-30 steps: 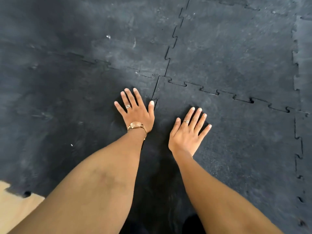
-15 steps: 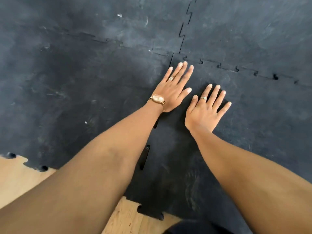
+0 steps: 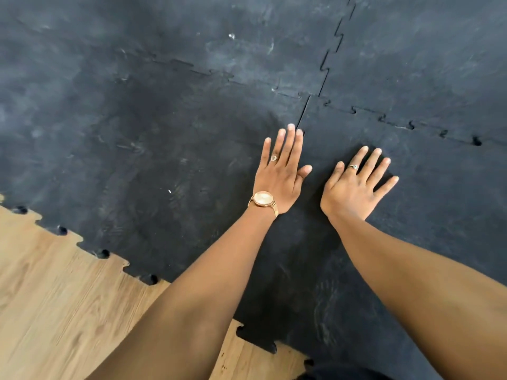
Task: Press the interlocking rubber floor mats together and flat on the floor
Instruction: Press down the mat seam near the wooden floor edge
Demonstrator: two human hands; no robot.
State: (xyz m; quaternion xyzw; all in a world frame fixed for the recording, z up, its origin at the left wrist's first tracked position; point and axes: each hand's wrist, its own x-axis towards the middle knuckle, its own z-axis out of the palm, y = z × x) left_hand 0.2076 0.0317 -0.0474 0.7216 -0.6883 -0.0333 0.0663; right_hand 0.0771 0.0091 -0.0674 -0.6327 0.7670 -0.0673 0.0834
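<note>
Black interlocking rubber mats cover most of the floor. The near left mat (image 3: 153, 165) and the near right mat (image 3: 439, 215) meet along a seam (image 3: 304, 113) that runs down from a four-way corner and passes under my left hand. My left hand (image 3: 279, 174), with a watch and a ring, lies flat and palm down on that seam, fingers together. My right hand (image 3: 354, 185), also ringed, lies flat on the near right mat with fingers spread. Neither hand holds anything. Two far mats (image 3: 192, 31) join at a toothed seam (image 3: 333, 45).
Bare wooden floor (image 3: 55, 311) shows at the lower left, bordered by the mats' toothed edge (image 3: 82, 242). The seam between the near right mat and the far right mat (image 3: 411, 124) shows small gaps between its teeth.
My left hand slid back down along the seam from near the corner. The right hand stays flat on the near right mat. The view shifted, showing more wooden floor.
</note>
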